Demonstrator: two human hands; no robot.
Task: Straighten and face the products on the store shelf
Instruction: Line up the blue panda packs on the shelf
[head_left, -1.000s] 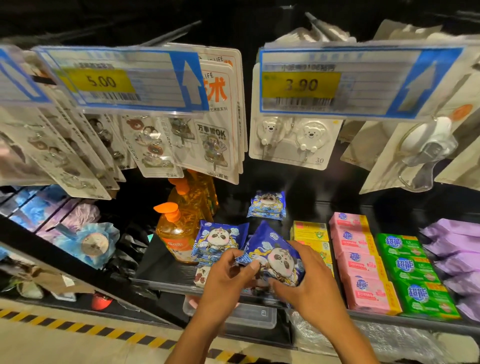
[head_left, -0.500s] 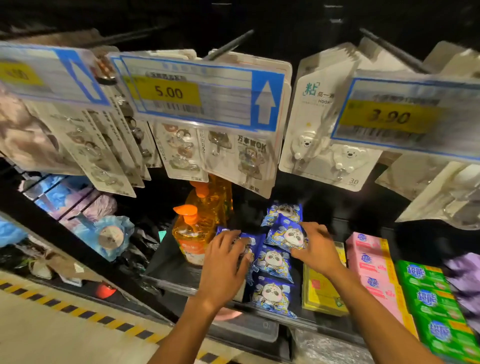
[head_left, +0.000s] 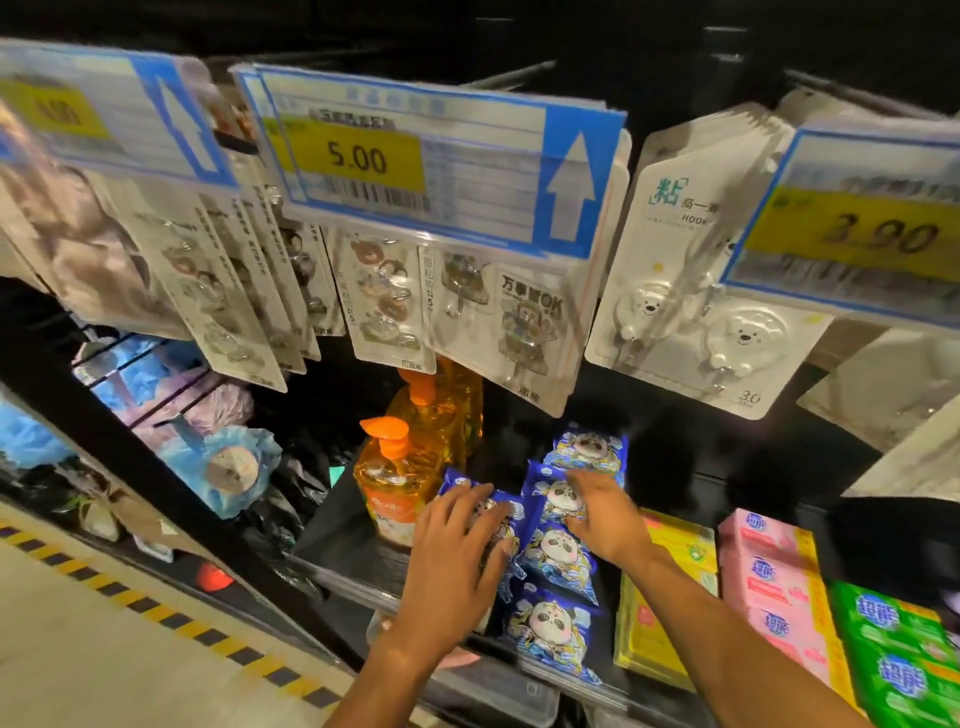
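Resting flat and grasping nothing, the left hand (head_left: 457, 566) and right hand (head_left: 605, 514) press the blue panda packets (head_left: 558, 561) — soap bottle (head_left: 395, 483) beside the left, yellow boxes (head_left: 641, 639) beside the right.

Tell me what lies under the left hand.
A blue panda packet lies under the left hand. Only its upper corners and part of the panda face show. Anything beneath it is covered.

left hand (head_left: 457, 551) and right hand (head_left: 602, 514) reach forward, palms down, spread flat.
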